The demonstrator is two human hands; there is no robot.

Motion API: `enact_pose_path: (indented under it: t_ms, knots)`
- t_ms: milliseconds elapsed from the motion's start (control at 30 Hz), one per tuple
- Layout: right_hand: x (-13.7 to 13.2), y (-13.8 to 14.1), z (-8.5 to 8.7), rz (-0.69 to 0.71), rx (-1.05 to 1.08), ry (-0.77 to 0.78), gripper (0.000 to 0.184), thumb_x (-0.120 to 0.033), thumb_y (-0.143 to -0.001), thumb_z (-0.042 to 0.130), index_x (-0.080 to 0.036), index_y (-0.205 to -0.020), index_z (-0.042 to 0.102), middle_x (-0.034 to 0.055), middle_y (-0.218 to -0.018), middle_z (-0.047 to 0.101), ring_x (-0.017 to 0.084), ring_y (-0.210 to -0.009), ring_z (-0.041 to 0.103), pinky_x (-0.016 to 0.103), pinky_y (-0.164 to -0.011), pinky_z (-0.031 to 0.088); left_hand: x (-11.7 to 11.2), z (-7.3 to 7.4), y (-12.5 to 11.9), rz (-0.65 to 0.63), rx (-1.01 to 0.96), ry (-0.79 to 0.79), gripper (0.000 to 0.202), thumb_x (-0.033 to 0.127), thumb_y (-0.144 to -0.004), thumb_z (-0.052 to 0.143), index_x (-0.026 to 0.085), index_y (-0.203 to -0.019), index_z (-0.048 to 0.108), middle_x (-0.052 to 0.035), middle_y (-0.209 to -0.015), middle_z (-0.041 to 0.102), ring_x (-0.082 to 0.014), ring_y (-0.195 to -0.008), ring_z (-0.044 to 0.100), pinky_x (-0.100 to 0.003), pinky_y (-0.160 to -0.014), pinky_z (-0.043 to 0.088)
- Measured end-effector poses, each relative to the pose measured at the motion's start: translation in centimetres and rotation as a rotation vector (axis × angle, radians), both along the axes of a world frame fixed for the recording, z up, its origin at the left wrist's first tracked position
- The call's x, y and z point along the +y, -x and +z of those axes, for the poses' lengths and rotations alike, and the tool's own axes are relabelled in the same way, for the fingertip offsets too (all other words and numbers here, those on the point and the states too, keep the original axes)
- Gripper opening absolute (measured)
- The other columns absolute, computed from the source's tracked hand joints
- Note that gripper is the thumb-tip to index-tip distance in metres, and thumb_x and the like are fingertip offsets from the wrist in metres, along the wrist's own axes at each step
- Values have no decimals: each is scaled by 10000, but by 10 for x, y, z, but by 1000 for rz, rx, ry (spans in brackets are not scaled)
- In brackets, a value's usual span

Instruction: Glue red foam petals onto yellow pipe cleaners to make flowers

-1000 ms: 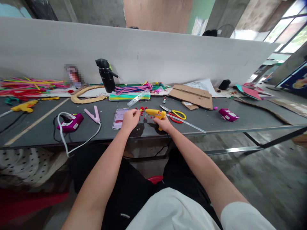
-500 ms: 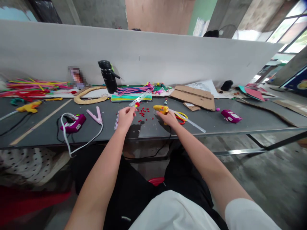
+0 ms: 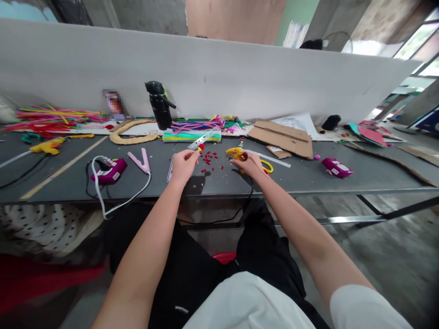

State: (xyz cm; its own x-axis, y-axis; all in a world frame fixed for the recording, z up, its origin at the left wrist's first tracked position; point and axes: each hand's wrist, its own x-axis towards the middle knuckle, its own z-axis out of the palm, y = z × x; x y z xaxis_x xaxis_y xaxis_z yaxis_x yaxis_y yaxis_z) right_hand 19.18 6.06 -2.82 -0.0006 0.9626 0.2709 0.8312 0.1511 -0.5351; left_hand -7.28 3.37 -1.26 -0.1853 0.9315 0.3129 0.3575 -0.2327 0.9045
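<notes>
My left hand [image 3: 184,167] is closed, with a small red-and-yellow piece [image 3: 200,147] pinched at its fingertips. What the piece is does not show. Scattered on the table just right of it are several small red bits [image 3: 208,158]. My right hand [image 3: 251,164] is wrapped round a yellow glue gun [image 3: 234,151], whose nozzle points left toward the red bits. A clear glue stick [image 3: 274,155] extends to the right behind the gun. Yellow-handled scissors [image 3: 268,166] lie partly hidden by the right hand. Beside my left hand, a phone-like flat object [image 3: 169,170] is mostly covered.
Behind the hands are a black bottle [image 3: 159,105], pipe cleaners [image 3: 192,135], a ruler [image 3: 205,136] and cardboard [image 3: 279,139]. To the left lie a purple power strip [image 3: 111,172], a pink hair straightener [image 3: 142,162] and another yellow glue gun [image 3: 48,146]. A second purple box [image 3: 337,167] is at right.
The glue gun has turned in my right hand, and the glue stick behind it now slants less steeply. My left hand keeps its pinch. The whole view has shifted slightly.
</notes>
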Motion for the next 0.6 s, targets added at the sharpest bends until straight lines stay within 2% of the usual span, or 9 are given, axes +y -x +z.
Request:
enact_pose_path:
  t_ms: [133, 233, 300, 333, 400, 433, 500, 600]
  knots:
    - [-23, -11, -7, -57, 44, -72, 533, -653, -674, 712, -182, -906, 617, 28, -783, 593, 178, -677, 520, 297, -622, 376, -2, 2, -1, -16, -56, -10, 280, 428, -774, 618, 164, -756, 711, 14, -578, 569, -106, -491, 438, -243, -503, 345]
    - [-49, -8, -14, -117, 81, -214, 426, -593, -772, 655, -185, -872, 586, 34, -795, 576, 190, -719, 521, 310, -667, 406, -3, 3, -2, -22, -76, -5, 263, 414, -766, 624, 166, -743, 710, 13, -571, 565, -110, -494, 439, -249, -507, 343]
    - [-64, 1, -17, -3, 84, -323, 274, -448, -891, 558, -177, -913, 590, 60, -862, 590, 199, -798, 545, 320, -753, 437, -3, 4, -3, -30, -83, 2, 252, 405, -758, 628, 167, -738, 711, 11, -569, 565, -112, -493, 437, -251, -505, 336]
    - [-69, 7, -16, 105, 74, -328, 230, -379, -932, 504, -173, -973, 599, 73, -918, 602, 194, -827, 559, 314, -781, 446, -3, 4, -3, -35, -87, 6, 248, 401, -754, 632, 167, -735, 711, 10, -570, 565, -111, -493, 434, -251, -502, 331]
    - [-72, 23, -13, 287, -4, -262, 250, -306, -974, 436, -173, -1076, 621, 92, -1015, 615, 190, -884, 582, 302, -831, 456, -3, 3, -4, -47, -96, 15, 242, 396, -745, 642, 165, -737, 713, 7, -575, 566, -107, -494, 428, -250, -495, 322]
    - [-69, 31, -11, 305, -72, -221, 272, -287, -983, 420, -170, -1101, 635, 103, -1057, 614, 196, -922, 586, 303, -849, 456, -3, 2, -4, -51, -103, 20, 239, 393, -741, 646, 164, -738, 713, 7, -577, 563, -105, -493, 423, -249, -491, 319]
    - [-59, 46, -6, 250, -238, -113, 314, -246, -989, 394, -155, -1131, 658, 122, -1112, 604, 212, -981, 584, 312, -861, 458, -3, 1, -4, -59, -123, 31, 242, 394, -739, 647, 161, -744, 713, 7, -577, 555, -101, -484, 412, -248, -479, 310]
    - [-40, 60, -5, 229, -307, -48, 301, -207, -960, 434, -135, -989, 725, 143, -1082, 610, 228, -928, 589, 335, -820, 465, -4, 2, -3, -65, -161, 48, 246, 401, -740, 645, 163, -748, 706, 12, -563, 532, -95, -458, 389, -249, -453, 288]
